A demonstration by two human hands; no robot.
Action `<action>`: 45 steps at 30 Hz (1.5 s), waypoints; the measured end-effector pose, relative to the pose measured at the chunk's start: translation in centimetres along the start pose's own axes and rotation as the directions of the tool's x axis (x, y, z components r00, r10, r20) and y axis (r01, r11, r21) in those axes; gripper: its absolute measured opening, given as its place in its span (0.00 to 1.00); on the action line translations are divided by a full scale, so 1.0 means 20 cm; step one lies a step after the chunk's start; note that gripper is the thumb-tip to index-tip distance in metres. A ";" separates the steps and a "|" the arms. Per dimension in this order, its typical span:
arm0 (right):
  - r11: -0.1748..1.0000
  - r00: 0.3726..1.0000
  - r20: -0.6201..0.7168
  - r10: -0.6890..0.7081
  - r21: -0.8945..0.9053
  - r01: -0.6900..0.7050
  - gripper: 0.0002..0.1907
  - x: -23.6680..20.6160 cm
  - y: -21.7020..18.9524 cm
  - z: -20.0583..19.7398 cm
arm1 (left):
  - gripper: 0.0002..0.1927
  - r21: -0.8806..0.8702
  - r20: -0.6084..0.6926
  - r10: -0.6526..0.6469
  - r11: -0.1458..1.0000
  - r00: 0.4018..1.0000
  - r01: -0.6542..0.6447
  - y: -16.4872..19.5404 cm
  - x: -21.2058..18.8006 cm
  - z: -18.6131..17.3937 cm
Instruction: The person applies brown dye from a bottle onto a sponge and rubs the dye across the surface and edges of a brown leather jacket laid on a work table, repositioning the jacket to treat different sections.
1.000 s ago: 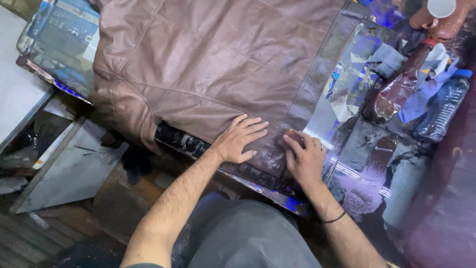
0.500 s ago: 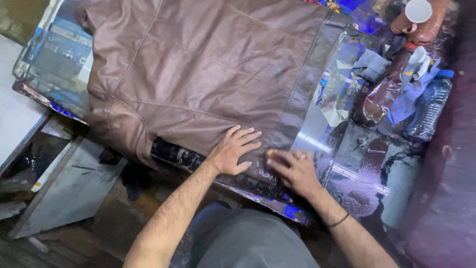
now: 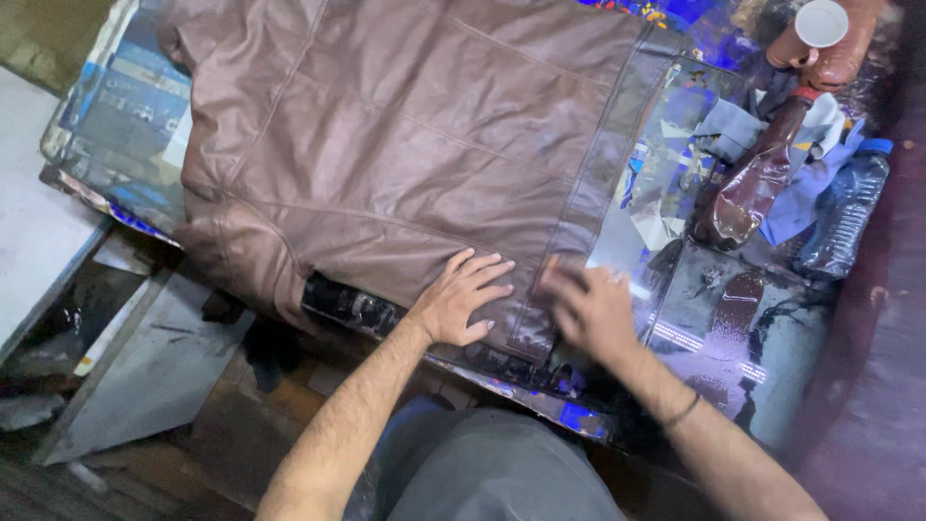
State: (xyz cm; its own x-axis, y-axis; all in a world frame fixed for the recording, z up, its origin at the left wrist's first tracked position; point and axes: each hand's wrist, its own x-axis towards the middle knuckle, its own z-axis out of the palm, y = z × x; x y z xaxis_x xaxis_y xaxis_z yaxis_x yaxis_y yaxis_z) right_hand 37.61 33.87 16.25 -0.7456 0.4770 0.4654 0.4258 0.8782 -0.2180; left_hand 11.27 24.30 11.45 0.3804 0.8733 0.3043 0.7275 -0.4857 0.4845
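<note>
**Q:** Jacket [image 3: 405, 164], brown leather — where does it lie?

**A:** Spread flat across the upper left and centre of the frame, on a worktable [image 3: 733, 367] covered with glossy printed sheets. One sleeve [image 3: 241, 260] hangs over the table's near edge at left centre.

**Q:** How are the hands placed?

**A:** Left hand [image 3: 463, 301], lower centre: palm down on the jacket's near hem, fingers spread and released, grasping nothing. Right hand [image 3: 590, 311], just beside it: blurred, resting flat at the jacket's corner band; fingers appear extended, not clenched. A dark band [image 3: 681, 413] circles the right wrist.

**Q:** Which containers show, and what do they hold?

**A:** Upper right: a brown squeeze bottle [image 3: 754, 183] with a red cap, lying tilted, with dark liquid inside; a clear plastic bottle [image 3: 847, 217] with a blue cap, lying beside it, contents not discernible; a white cup [image 3: 822, 23] at the top edge, interior not visible. Blue-grey cloths [image 3: 728, 127] lie between and beneath the bottles.
</note>
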 end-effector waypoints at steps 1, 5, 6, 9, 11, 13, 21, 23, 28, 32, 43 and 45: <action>0.986 0.982 0.102 -0.157 0.071 0.150 0.26 -0.07 -0.03 -0.01 | 0.34 -0.006 0.007 0.000 1.000 1.000 0.000 -0.01 0.01 -0.01; 0.996 0.988 0.138 -0.069 -0.042 0.075 0.29 -0.22 0.10 0.00 | 0.33 -0.006 0.022 0.002 1.000 1.000 -0.002 0.00 0.03 -0.02; 0.994 0.997 0.040 0.065 -0.090 -0.061 0.26 -0.24 0.14 0.02 | 0.33 0.000 0.028 0.008 1.000 1.000 -0.008 0.00 0.04 -0.02; 0.989 0.990 -0.089 0.107 -0.095 -0.116 0.23 -0.23 0.22 0.03 | 0.34 -0.021 0.025 0.001 1.000 1.000 0.000 0.02 0.04 -0.01; 0.966 0.965 0.051 -0.255 0.064 0.252 0.26 -0.19 0.21 0.02 | 0.34 -0.014 0.025 0.005 1.000 1.000 -0.004 0.03 0.05 -0.01; 0.978 0.976 0.063 -0.210 0.007 0.210 0.28 -0.13 0.22 0.02 | 0.33 -0.013 0.024 0.018 1.000 1.000 -0.018 0.03 0.05 -0.01; 0.981 0.996 -0.074 0.055 -0.182 -0.068 0.23 0.05 0.35 0.06 | 0.33 -0.035 0.047 -0.011 0.999 0.999 0.013 0.04 0.05 -0.03; 0.923 0.947 -0.148 0.284 -0.224 -0.312 0.20 0.02 0.35 0.05 | 0.33 -0.012 0.021 0.032 0.999 0.999 -0.032 0.03 0.03 -0.04; 0.754 0.716 -0.458 0.526 -0.138 -0.642 0.22 -0.30 0.19 -0.06 | 0.36 0.052 -0.038 0.184 0.982 0.982 -0.182 -0.02 -0.04 -0.05; 0.457 0.535 -0.574 0.620 -0.291 -0.841 0.23 -0.67 -0.08 -0.05 | 0.35 0.131 0.022 0.325 0.937 0.946 -0.325 -0.12 -0.09 -0.06; 0.391 0.205 -0.512 0.834 0.287 -0.875 0.36 -0.22 -0.80 0.26 | 0.40 -0.178 0.198 0.359 0.928 0.912 -0.327 -0.43 -0.28 -0.51; 0.154 0.019 -0.220 0.975 0.613 -0.775 0.35 -0.13 -0.93 0.44 | 0.39 -0.024 0.218 0.346 0.937 0.913 -0.349 -0.58 -0.39 -0.70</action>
State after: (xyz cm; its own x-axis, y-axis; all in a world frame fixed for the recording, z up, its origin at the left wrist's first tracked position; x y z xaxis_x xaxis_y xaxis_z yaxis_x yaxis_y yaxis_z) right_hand 27.18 16.60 11.56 0.5141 0.8576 -0.0148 0.3288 -0.2129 -0.9201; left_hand -8.21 22.66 14.97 0.7230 0.6373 0.2665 0.5351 -0.7607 0.3674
